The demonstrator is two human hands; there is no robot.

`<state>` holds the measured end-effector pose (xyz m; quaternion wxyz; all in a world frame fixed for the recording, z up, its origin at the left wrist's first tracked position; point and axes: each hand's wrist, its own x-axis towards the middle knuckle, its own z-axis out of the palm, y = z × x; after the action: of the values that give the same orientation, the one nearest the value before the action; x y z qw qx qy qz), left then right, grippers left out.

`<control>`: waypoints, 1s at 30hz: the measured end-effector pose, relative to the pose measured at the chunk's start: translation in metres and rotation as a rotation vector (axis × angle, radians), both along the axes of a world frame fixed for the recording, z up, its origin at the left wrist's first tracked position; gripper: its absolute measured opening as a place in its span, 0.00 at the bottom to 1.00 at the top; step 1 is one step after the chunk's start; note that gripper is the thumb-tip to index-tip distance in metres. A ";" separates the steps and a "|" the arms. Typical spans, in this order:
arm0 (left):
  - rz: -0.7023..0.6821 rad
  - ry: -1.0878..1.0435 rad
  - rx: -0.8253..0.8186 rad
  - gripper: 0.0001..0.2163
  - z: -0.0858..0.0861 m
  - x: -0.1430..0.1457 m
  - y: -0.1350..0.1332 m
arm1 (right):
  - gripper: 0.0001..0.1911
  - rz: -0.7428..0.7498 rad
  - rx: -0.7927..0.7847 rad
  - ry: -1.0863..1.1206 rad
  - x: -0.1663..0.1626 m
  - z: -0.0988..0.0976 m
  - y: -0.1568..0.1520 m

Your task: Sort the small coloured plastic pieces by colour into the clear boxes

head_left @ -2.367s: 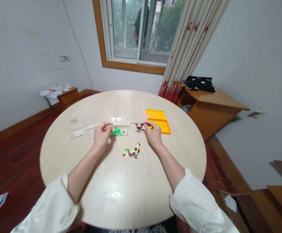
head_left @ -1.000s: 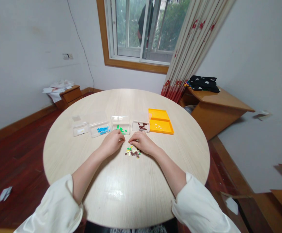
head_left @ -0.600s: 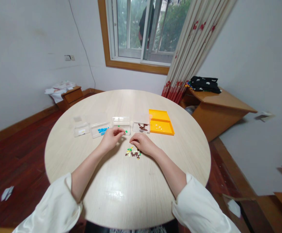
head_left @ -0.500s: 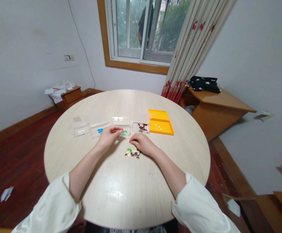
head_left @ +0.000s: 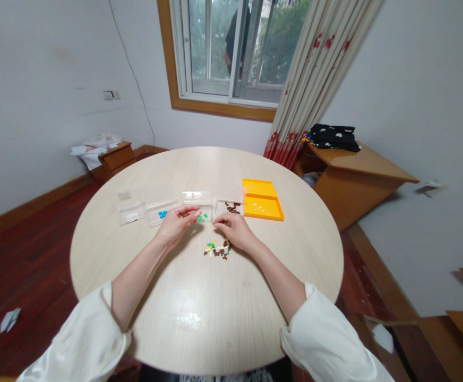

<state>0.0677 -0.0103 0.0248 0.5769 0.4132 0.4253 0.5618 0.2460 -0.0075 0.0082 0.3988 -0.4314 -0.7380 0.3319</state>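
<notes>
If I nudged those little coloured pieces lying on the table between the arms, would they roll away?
Probably not: the pieces look angular rather than round, so they'd likely slide on the table. Being tiny compared with the right hand, they're probably very light. They seem loose, so a push might scatter them.

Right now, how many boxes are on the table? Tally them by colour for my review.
Clear boxes: 4
Yellow box: 1
Total: 5 boxes

The left hand partly hides the clear ones with blue pieces and green pieces.
</notes>
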 end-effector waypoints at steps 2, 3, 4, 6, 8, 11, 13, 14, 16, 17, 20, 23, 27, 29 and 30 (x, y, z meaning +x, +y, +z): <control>-0.012 -0.005 -0.009 0.16 0.000 0.000 0.000 | 0.03 -0.055 -0.106 0.208 0.000 0.000 0.003; -0.017 -0.010 -0.014 0.16 0.001 0.000 -0.001 | 0.03 -0.075 -0.165 0.323 0.001 0.000 0.005; -0.022 -0.018 -0.019 0.16 0.001 0.000 -0.001 | 0.05 -0.086 -0.225 0.443 0.002 0.001 0.006; -0.031 -0.037 -0.029 0.17 0.001 0.000 -0.002 | 0.10 -0.086 -0.344 0.683 0.004 0.002 0.008; -0.039 -0.054 -0.041 0.17 0.001 0.000 -0.002 | 0.13 -0.069 -0.452 0.882 0.006 0.004 0.009; -0.045 -0.072 -0.053 0.17 0.002 0.000 -0.003 | 0.13 -0.067 -0.557 1.030 0.007 0.006 0.009; -0.043 -0.084 -0.060 0.17 0.003 0.000 -0.003 | 0.11 -0.069 -0.593 1.063 0.007 0.008 0.009; -0.041 -0.089 -0.064 0.16 0.004 0.000 -0.003 | 0.11 -0.069 -0.606 1.072 0.007 0.008 0.009; -0.038 -0.095 -0.067 0.16 0.004 0.001 -0.003 | 0.10 -0.071 -0.623 1.084 0.007 0.009 0.009; -0.038 -0.093 -0.066 0.16 0.005 0.001 -0.004 | 0.09 -0.076 -0.629 1.090 0.007 0.009 0.009; -0.037 -0.083 -0.060 0.15 0.006 0.001 -0.004 | 0.08 -0.087 -0.638 1.102 0.007 0.009 0.009; -0.028 -0.080 -0.052 0.15 0.008 0.002 -0.005 | 0.08 -0.089 -0.642 1.103 0.007 0.010 0.009; -0.023 -0.054 -0.028 0.12 0.010 0.003 -0.006 | 0.09 -0.085 -0.643 1.093 0.006 0.011 0.007; -0.030 -0.038 -0.018 0.11 0.009 0.003 -0.006 | 0.09 -0.083 -0.648 1.087 0.005 0.011 0.006; -0.034 -0.035 -0.018 0.11 0.008 0.003 -0.006 | 0.10 -0.081 -0.650 1.084 0.005 0.011 0.006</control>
<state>0.0703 -0.0160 0.0332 0.5974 0.4051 0.4131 0.5553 0.2505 -0.0014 0.0193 0.5769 -0.3287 -0.2757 0.6951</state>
